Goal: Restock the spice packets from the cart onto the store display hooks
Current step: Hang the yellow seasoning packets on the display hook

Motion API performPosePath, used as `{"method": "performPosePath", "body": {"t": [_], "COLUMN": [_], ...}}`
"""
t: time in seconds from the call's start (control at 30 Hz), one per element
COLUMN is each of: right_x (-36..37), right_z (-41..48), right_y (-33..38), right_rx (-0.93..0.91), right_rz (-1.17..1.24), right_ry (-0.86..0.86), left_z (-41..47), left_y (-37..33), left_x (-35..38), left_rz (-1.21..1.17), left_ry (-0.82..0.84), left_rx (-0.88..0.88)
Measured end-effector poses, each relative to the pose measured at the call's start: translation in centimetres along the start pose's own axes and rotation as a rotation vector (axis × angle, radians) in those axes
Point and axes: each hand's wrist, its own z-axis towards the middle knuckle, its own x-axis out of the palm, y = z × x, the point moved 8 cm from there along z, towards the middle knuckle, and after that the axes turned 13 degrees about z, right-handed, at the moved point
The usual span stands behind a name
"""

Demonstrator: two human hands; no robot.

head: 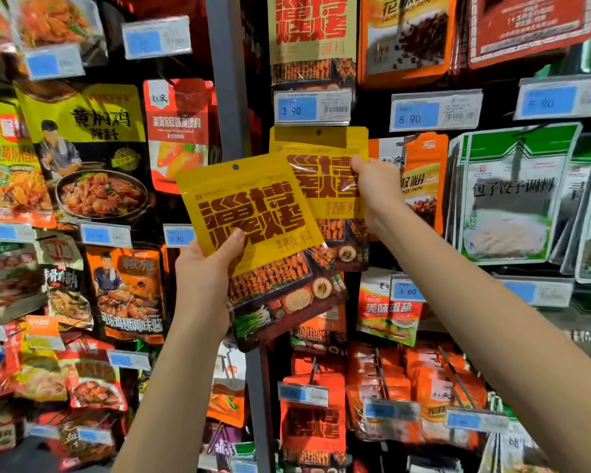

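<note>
Pinched in right hand (372, 182), rear yellow packet (321, 148) sits just under 3.90 price tag (313, 107); left hand (202, 278) grips front yellow packet (253, 213). We judge: hanging step; next needs hole (318, 132) aligned onto hook (hidden).

Shop, seasoning aisle. Wall display packed edge to edge with hanging sachets (96, 155), ranked in rows and stacked several deep on wire hooks (458, 380). Blue-and-white price tags (313, 107) clipped under the rows, reading 3.90, 5.90, 3.80 and 3.60, some with barcodes. Grey upright (229, 97) between two bays. Identical stock repeated in batches: orange packs (430, 390) lower right, green-and-white packs (512, 196) at right. Printed Chinese branding and dish photos throughout.
</note>
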Motion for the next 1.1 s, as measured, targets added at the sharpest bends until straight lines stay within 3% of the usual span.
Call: {"method": "performPosePath", "body": {"t": [0.37,0.57,0.73,0.83,0.93,1.0,1.1], "right_x": [-0.3,0.0,0.2,0.6,1.1,1.3,2.4], "right_z": [1.9,2.7,3.5,3.4,0.3,-2.2,-3.8], "right_y": [0.4,0.9,0.3,0.0,1.3,1.5,-1.4], "right_rx": [-0.081,-0.249,-0.243,-0.240,-0.420,-0.466,-0.040], "right_rz": [-0.106,-0.458,-0.583,-0.647,-0.677,-0.570,-0.235], "right_ry": [-0.137,-0.227,-0.249,-0.179,-0.096,0.017,0.280], "left_z": [0.2,0.0,0.1,0.3,0.3,0.4,0.6], "left_y": [-0.2,-0.4,-0.3,-0.3,-0.3,-0.2,-0.1], "left_x": [-0.4,-0.4,-0.6,-0.7,-0.3,0.3,2.0], "left_rz": [0.025,0.037,0.047,0.059,0.053,0.047,0.043], "left_ry": [0.014,0.021,0.025,0.023,0.046,0.074,0.128], "left_rx": [0.010,0.022,0.016,0.020,0.024,0.025,0.034]}}
